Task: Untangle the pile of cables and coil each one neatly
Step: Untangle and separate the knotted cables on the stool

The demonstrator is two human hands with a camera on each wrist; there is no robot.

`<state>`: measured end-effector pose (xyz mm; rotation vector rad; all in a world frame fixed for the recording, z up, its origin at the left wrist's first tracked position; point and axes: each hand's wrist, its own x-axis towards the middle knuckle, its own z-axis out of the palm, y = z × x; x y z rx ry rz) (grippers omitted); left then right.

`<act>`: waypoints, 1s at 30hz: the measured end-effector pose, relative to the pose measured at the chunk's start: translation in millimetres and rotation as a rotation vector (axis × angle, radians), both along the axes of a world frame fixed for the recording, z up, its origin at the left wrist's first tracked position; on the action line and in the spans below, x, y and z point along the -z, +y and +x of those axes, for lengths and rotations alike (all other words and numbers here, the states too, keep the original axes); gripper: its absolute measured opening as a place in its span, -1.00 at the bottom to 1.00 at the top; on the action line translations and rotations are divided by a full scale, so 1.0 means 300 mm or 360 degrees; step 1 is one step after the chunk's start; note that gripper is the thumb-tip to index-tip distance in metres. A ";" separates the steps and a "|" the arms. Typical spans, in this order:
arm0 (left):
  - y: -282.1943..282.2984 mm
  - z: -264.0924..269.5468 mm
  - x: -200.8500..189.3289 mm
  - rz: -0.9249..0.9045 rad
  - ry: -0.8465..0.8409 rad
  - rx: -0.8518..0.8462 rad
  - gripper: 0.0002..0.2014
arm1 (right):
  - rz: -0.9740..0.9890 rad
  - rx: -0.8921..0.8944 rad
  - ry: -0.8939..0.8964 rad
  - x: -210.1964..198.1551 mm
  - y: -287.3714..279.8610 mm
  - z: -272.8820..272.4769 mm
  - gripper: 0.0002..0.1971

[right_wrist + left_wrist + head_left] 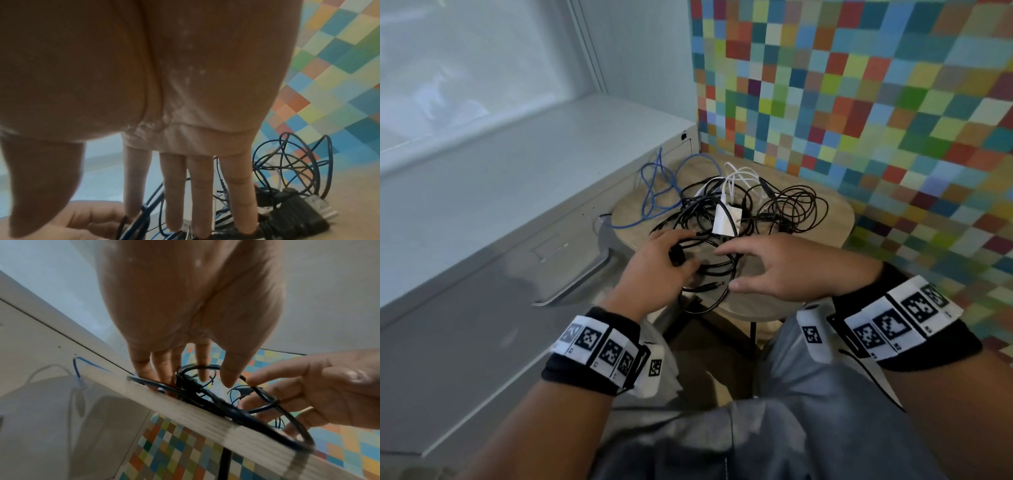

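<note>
Black cables (709,240) heaped mid-table (835,219), blue cable (654,192) at its window edge, white cable (736,174) behind. Untangling just starting, nothing coiled. Left hand (657,267) curled round a black plug, right hand (774,267) spread flat, fingers straight (touching strands). Next: tracing one free end, lifting gently. Crossings under palms hidden; wrist views blurred.

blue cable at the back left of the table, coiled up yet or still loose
Still loose. The thin blue cable sprawls in uneven open loops across the round wooden table, one end trailing over the edge, its near part running into the black cable pile.
</note>
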<state>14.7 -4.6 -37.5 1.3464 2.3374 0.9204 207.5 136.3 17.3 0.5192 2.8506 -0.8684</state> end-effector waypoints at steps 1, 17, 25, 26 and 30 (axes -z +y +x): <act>-0.001 -0.001 0.011 0.0039 -0.0024 -0.0032 -0.59 | 0.0022 0.0029 0.0017 -0.002 0.001 -0.003 -0.41; -0.075 0.091 0.019 0.0990 -0.0293 -0.0132 -0.71 | -0.0345 0.0388 0.1059 0.059 -0.069 0.080 -0.71; 0.001 0.188 -0.025 0.1067 -0.0688 -0.0169 -0.61 | -0.0750 0.0768 0.1451 0.124 -0.060 0.137 -0.42; 0.012 0.195 -0.029 0.1035 -0.0727 -0.0155 -0.62 | -0.0740 0.0780 0.1469 0.120 -0.061 0.139 -0.38; 0.061 0.226 -0.027 0.0896 -0.0749 -0.0170 -0.48 | -0.0828 0.0788 0.1415 0.127 -0.074 0.167 -0.37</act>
